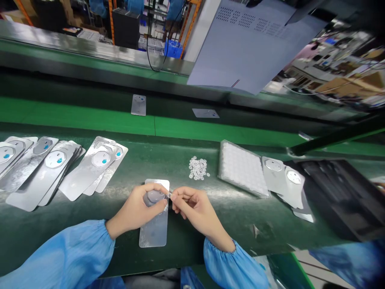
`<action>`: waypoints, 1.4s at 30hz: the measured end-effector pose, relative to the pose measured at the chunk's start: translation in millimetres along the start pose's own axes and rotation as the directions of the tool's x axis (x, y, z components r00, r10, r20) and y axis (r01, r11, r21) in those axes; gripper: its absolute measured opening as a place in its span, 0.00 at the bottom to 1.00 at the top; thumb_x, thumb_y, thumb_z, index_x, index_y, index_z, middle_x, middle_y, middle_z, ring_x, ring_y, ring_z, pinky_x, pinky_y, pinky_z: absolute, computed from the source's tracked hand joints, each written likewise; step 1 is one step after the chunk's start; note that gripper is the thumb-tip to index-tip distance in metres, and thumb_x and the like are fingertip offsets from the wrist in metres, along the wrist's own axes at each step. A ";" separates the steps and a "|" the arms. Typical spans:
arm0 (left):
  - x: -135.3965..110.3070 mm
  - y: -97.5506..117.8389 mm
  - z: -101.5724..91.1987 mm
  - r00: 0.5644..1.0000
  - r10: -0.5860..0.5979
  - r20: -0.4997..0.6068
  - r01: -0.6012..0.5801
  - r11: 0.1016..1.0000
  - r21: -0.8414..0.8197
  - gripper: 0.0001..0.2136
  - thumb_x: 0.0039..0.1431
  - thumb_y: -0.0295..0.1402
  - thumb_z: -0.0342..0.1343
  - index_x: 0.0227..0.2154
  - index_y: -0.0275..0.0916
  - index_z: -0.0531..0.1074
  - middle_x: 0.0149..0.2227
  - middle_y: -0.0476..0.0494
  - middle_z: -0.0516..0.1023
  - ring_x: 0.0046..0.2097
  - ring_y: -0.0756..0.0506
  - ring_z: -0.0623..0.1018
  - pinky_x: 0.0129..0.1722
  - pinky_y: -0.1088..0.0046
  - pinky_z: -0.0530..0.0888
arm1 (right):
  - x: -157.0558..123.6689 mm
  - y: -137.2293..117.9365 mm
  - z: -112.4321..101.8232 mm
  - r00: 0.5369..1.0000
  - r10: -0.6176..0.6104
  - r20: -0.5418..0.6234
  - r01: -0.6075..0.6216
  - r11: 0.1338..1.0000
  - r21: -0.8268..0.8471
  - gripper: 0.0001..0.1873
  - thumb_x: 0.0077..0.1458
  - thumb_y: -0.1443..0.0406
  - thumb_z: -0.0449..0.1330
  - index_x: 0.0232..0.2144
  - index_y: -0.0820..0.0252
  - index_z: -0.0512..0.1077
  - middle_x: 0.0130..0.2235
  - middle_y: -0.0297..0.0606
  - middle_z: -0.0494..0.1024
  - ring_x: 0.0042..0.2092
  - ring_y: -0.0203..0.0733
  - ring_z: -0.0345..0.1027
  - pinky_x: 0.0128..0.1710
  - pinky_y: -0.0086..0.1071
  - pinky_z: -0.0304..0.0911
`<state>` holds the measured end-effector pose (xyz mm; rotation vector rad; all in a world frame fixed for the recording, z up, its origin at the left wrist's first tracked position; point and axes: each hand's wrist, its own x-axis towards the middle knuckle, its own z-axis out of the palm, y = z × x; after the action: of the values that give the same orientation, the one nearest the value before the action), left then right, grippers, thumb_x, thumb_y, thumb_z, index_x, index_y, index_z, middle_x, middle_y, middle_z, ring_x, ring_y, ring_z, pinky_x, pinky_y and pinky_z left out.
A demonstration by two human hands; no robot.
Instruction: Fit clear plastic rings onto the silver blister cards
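One camera sits on the person's head and looks forward and steeply down at the bench (228, 212). It is close: the plate (154, 233) lies low and centre in frame, with both sleeves (75, 253) entering from the bottom edge just below it. Left of the plate the view takes in a fan of plates (45, 168), right of it a tray (242, 172), beyond it the belt (90, 116) and far racks (112, 20). The frame tilts, and lines beyond the plate drop rightward.

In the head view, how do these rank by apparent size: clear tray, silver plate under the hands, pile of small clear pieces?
1 and 2, unranked: clear tray and silver plate look about alike; the plate is nearer and partly under the left hand.
3. pile of small clear pieces, plainly smallest.
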<state>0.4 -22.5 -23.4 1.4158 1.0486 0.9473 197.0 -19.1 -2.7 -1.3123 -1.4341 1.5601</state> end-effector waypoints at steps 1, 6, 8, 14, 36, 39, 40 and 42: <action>-1.3 -1.2 0.5 1.000 0.010 -0.007 -0.010 1.000 0.004 0.09 0.58 0.26 0.60 0.41 0.40 0.76 0.41 0.47 0.81 0.43 0.46 0.78 0.47 0.70 0.73 | 0.2 0.0 -0.7 1.000 0.006 -0.008 -0.006 1.000 -0.018 0.22 0.56 0.47 0.68 0.30 0.62 0.76 0.24 0.36 0.76 0.24 0.34 0.68 0.24 0.26 0.64; -5.2 -5.3 2.0 1.000 0.013 0.006 -0.013 0.999 -0.040 0.17 0.59 0.25 0.59 0.49 0.43 0.65 0.37 0.51 0.73 0.34 0.50 0.74 0.38 0.73 0.73 | 2.6 0.9 1.4 0.999 0.053 0.006 -0.052 0.995 -0.090 0.22 0.55 0.48 0.67 0.30 0.63 0.77 0.24 0.37 0.77 0.22 0.34 0.68 0.25 0.27 0.64; -5.5 -4.6 2.4 1.000 0.005 0.004 -0.005 0.999 -0.034 0.22 0.60 0.25 0.59 0.55 0.44 0.62 0.39 0.51 0.73 0.35 0.50 0.74 0.38 0.73 0.73 | 4.1 0.8 3.4 0.998 0.059 -0.003 -0.059 0.993 -0.106 0.21 0.55 0.49 0.67 0.30 0.63 0.77 0.24 0.37 0.78 0.22 0.34 0.68 0.24 0.27 0.64; -5.8 -1.3 3.2 1.000 -0.018 0.018 0.019 0.999 -0.038 0.34 0.61 0.27 0.59 0.67 0.45 0.51 0.41 0.48 0.75 0.36 0.49 0.75 0.42 0.69 0.75 | 7.4 -2.6 5.4 0.996 0.088 -0.015 -0.089 0.989 -0.121 0.19 0.54 0.51 0.67 0.29 0.62 0.77 0.23 0.37 0.78 0.21 0.35 0.69 0.23 0.28 0.66; -0.9 -10.9 1.3 0.986 -0.164 -0.042 0.140 0.930 -0.339 0.41 0.61 0.37 0.65 0.72 0.38 0.50 0.42 0.44 0.80 0.40 0.48 0.79 0.42 0.72 0.75 | 22.6 0.9 -0.4 0.994 0.107 0.008 -0.106 0.990 -0.097 0.25 0.48 0.47 0.72 0.24 0.59 0.69 0.19 0.32 0.73 0.20 0.34 0.66 0.19 0.25 0.59; 5.0 -8.2 1.6 0.972 -0.211 -0.107 0.151 0.901 -0.406 0.35 0.56 0.39 0.68 0.64 0.35 0.63 0.41 0.42 0.81 0.41 0.45 0.81 0.42 0.71 0.76 | 15.4 12.9 2.1 0.994 0.041 0.101 -0.042 0.999 0.003 0.28 0.55 0.40 0.64 0.30 0.59 0.69 0.25 0.35 0.76 0.24 0.36 0.70 0.16 0.24 0.57; 6.7 -7.3 1.8 0.966 -0.231 -0.117 0.156 0.881 -0.447 0.33 0.55 0.39 0.69 0.60 0.36 0.65 0.41 0.41 0.82 0.41 0.44 0.82 0.41 0.70 0.77 | 10.4 17.4 4.6 0.988 0.040 0.149 -0.042 0.999 0.010 0.28 0.56 0.39 0.63 0.31 0.59 0.69 0.26 0.35 0.76 0.25 0.37 0.71 0.16 0.24 0.57; 10.0 -6.1 0.6 0.955 -0.272 -0.120 0.169 0.830 -0.532 0.31 0.52 0.39 0.70 0.56 0.37 0.66 0.41 0.40 0.82 0.40 0.41 0.83 0.39 0.67 0.79 | 0.0 24.7 10.4 0.967 0.065 0.247 -0.061 0.998 -0.023 0.26 0.58 0.42 0.64 0.30 0.58 0.69 0.24 0.33 0.75 0.24 0.37 0.71 0.20 0.26 0.59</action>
<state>3.3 -12.9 -29.5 0.7484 0.9752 1.1050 191.3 -27.6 -27.5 -1.2152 -1.5691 1.8104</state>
